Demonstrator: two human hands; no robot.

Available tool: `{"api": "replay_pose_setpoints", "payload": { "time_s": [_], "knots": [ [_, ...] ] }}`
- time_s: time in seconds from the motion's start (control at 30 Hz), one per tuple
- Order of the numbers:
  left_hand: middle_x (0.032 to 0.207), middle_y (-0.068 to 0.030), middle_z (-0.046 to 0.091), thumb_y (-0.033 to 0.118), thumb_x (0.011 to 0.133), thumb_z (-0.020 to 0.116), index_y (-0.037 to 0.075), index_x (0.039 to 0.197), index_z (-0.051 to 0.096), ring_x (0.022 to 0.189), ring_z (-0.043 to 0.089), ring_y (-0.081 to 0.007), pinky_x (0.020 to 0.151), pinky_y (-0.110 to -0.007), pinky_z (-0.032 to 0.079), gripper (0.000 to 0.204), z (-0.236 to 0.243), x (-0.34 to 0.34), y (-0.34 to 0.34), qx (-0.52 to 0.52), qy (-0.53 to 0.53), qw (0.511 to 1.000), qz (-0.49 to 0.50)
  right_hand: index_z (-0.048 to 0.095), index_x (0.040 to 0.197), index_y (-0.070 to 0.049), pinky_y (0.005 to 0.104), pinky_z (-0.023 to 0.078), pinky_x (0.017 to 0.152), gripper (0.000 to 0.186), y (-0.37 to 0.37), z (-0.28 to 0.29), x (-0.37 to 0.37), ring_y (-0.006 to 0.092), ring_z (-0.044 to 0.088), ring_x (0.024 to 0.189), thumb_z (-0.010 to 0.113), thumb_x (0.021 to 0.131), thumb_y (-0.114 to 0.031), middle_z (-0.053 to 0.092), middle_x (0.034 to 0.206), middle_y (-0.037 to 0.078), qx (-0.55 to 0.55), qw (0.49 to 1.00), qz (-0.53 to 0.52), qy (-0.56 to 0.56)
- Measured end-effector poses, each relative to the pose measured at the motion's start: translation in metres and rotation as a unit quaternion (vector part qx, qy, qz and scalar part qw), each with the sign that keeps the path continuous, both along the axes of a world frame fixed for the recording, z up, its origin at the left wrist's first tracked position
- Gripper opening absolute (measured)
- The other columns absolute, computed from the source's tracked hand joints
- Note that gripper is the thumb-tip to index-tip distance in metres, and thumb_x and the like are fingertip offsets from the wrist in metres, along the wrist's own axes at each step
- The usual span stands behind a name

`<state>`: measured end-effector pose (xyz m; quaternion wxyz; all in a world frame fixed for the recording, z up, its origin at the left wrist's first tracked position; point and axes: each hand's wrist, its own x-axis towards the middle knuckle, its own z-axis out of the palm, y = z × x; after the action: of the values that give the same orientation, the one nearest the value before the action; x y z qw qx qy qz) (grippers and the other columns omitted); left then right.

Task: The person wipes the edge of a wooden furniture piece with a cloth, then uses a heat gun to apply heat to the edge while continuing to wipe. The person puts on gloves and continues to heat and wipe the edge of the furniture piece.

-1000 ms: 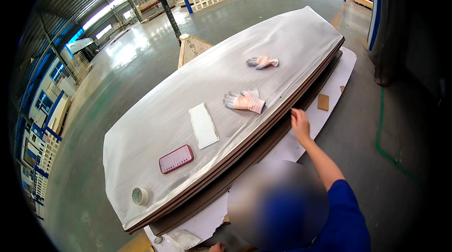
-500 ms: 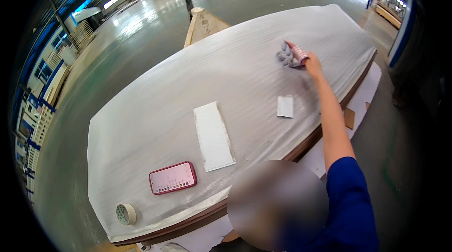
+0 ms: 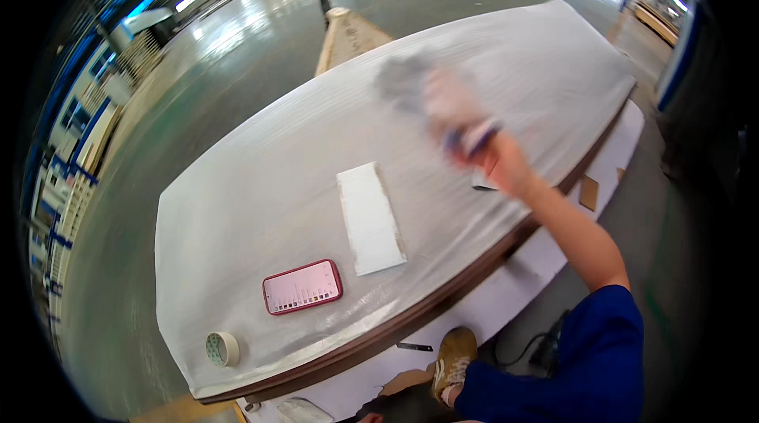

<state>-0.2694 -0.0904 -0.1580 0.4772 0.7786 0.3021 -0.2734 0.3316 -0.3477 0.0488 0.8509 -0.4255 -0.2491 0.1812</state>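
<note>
My right hand [image 3: 504,164] is closed on a work glove [image 3: 452,103], smeared by motion. Grey fingers and a pinkish cuff with a dark blue edge can be made out; whether it is one glove or a pair I cannot tell. It is held over the white-wrapped flat stack [image 3: 261,186]. Just under my wrist shows part of a small white packet [image 3: 482,183], mostly covered by the hand. A long white strip [image 3: 371,217] lies on the wrap, with a phone in a red case [image 3: 303,287] to its left. My left hand does not show.
A roll of tape [image 3: 222,349] sits at the near left corner. Below the stack's brown edge lies a white sheet [image 3: 466,314] with a dark flat tool [image 3: 414,347] and a brown scrap [image 3: 588,193]. My shoe [image 3: 454,360] is close by. A wedge-shaped stand [image 3: 348,37] is beyond the stack.
My right hand has swung left and nearer with the glove, from the far right of the wrap, partly covering the small packet. My view has shifted slightly, and the shoe now shows.
</note>
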Motion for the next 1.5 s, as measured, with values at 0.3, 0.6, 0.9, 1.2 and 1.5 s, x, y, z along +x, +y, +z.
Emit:
{"api": "replay_pose_setpoints", "payload": {
  "time_s": [0.3,0.6,0.9,1.2,1.5],
  "knots": [
    [0.093,-0.0192,0.066,0.036,0.097,0.051,0.007,0.112,0.057,0.076,0.064,-0.0293,0.065,-0.047,0.05,0.034,0.099,0.071,-0.057,-0.258,-0.307,0.909,0.11,0.057,0.112,0.0,0.0262,0.054,0.071,0.029,0.051,0.066,-0.332,0.0106,0.06,0.081,0.042,0.102,-0.022,0.064,0.095,0.005,-0.25,0.852,0.459,0.015],
    [0.1,-0.0205,0.065,0.034,0.095,0.052,0.007,0.116,0.056,0.081,0.064,-0.0325,0.067,-0.049,0.052,0.035,0.175,0.015,-0.021,-0.381,-0.336,0.836,0.208,0.058,0.107,0.002,0.0275,0.058,0.06,0.024,0.106,0.132,-0.395,0.014,0.065,0.083,0.04,0.098,-0.012,0.065,0.102,0.009,-0.317,0.87,0.355,-0.132],
    [0.108,-0.0217,0.063,0.032,0.094,0.053,0.006,0.12,0.054,0.087,0.064,-0.0357,0.069,-0.051,0.053,0.037,0.17,-0.02,-0.04,-0.463,-0.304,0.778,0.297,0.056,0.095,0.002,0.0269,0.045,0.077,0.015,0.127,0.138,-0.426,0.0099,0.055,0.085,0.043,0.089,0.001,0.062,0.091,0.005,-0.196,0.947,0.196,-0.164],
    [0.125,-0.0191,0.056,0.032,0.092,0.056,0.009,0.127,0.052,0.1,0.061,-0.0358,0.08,-0.054,0.053,0.043,0.192,-0.03,0.056,-0.672,-0.24,0.658,0.242,0.052,0.098,0.0,0.0272,0.044,0.08,0.014,0.116,0.136,-0.421,0.0151,0.057,0.09,0.054,0.087,-0.007,0.061,0.089,0.009,-0.164,0.959,0.195,-0.124],
    [0.11,-0.0018,0.059,0.022,0.095,0.053,0.017,0.131,0.045,0.09,0.061,-0.0121,0.073,-0.029,0.053,0.037,0.225,-0.014,0.03,-0.357,-0.451,0.707,0.411,0.067,0.109,-0.006,0.0313,0.051,0.079,0.034,0.14,0.117,-0.418,0.0201,0.062,0.089,0.044,0.087,-0.019,0.065,0.094,0.011,-0.327,0.861,0.313,-0.231]
  ]
}}
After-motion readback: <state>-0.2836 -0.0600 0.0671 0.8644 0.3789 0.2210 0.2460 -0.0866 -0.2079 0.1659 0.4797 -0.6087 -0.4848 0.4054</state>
